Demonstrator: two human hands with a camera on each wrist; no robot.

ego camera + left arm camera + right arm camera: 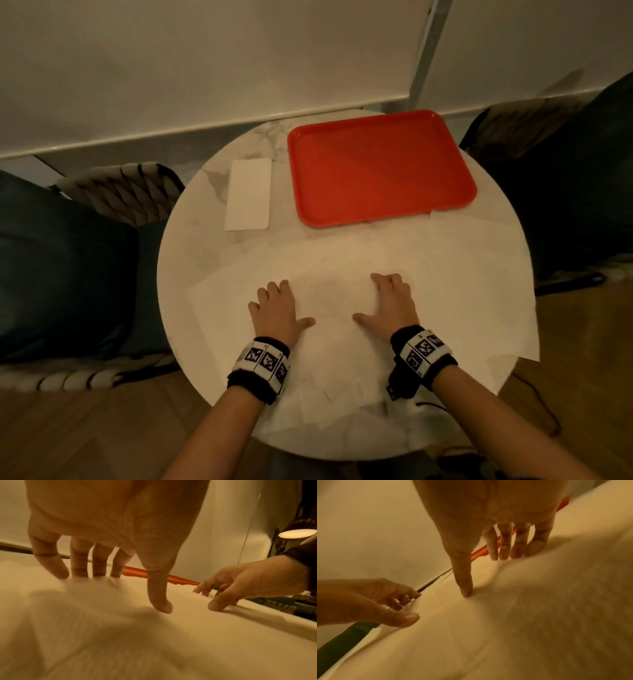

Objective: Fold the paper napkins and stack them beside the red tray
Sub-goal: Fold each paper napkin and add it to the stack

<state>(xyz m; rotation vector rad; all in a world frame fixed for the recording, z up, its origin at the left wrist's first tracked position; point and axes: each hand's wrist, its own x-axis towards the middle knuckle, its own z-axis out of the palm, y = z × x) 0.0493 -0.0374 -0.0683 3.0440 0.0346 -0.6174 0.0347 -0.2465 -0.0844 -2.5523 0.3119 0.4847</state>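
Several unfolded white paper napkins (pixel 342 274) lie overlapping across the near half of a round marble table (pixel 185 240). My left hand (pixel 275 310) and right hand (pixel 390 303) rest side by side on the top napkin (pixel 120 628), fingers spread and fingertips touching the paper (pixel 539 601). Neither hand grips anything. One folded napkin (pixel 249 193) lies left of the red tray (pixel 380 168), which sits at the far side of the table. The tray's rim (pixel 137 573) shows beyond my left fingers, and its edge (pixel 481 553) shows behind my right thumb.
Dark cushioned chairs stand to the left (pixel 61 267) and right (pixel 565 192) of the table. A white wall (pixel 205 68) runs close behind it. Napkin corners (pixel 524 349) overhang the table's right edge. A wooden floor (pixel 85 428) lies below.
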